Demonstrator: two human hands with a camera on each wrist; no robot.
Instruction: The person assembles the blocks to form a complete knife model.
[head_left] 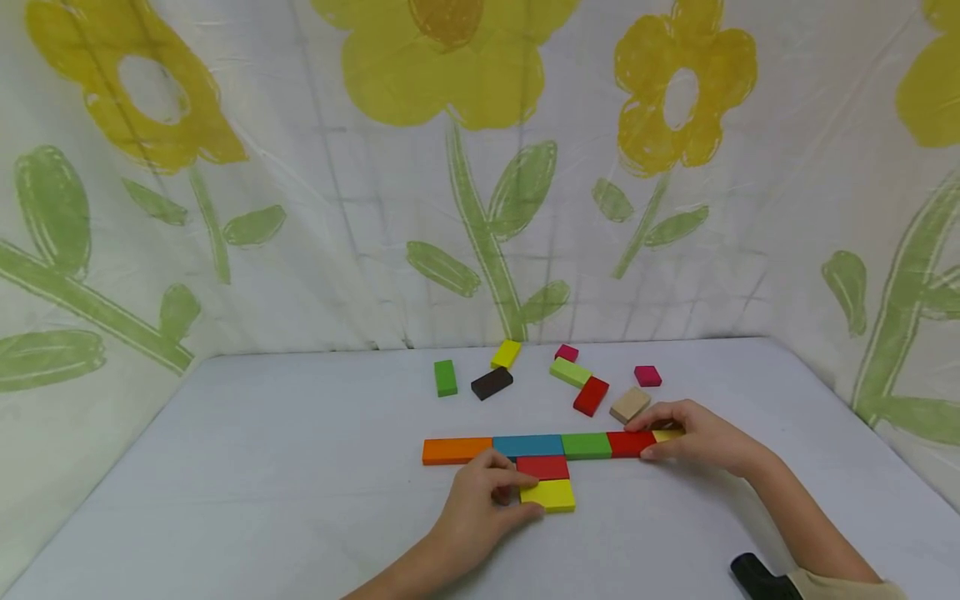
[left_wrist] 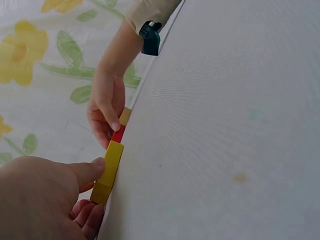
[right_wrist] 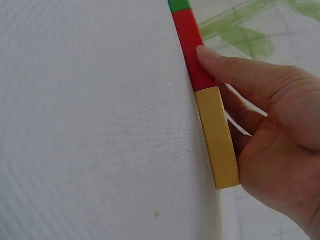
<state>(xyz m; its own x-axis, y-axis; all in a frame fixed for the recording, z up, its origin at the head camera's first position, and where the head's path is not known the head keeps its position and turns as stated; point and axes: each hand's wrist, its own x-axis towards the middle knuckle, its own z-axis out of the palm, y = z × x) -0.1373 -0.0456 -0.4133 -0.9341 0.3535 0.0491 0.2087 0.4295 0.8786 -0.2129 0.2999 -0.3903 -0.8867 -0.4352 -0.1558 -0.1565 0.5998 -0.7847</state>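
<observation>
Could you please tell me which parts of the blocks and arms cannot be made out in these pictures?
- Head view: the gold block's right end, hidden by the right hand.
- Head view: part of the blue block, covered by the left hand.
- Head view: the left forearm, cut off by the bottom edge.
- Right wrist view: most of the green block, cut off by the top edge.

The bench (head_left: 247, 467) leaves passage at middle left of the head view; a block row (head_left: 551, 445) bars the centre, loose blocks (head_left: 492, 383) obstructing above it.
</observation>
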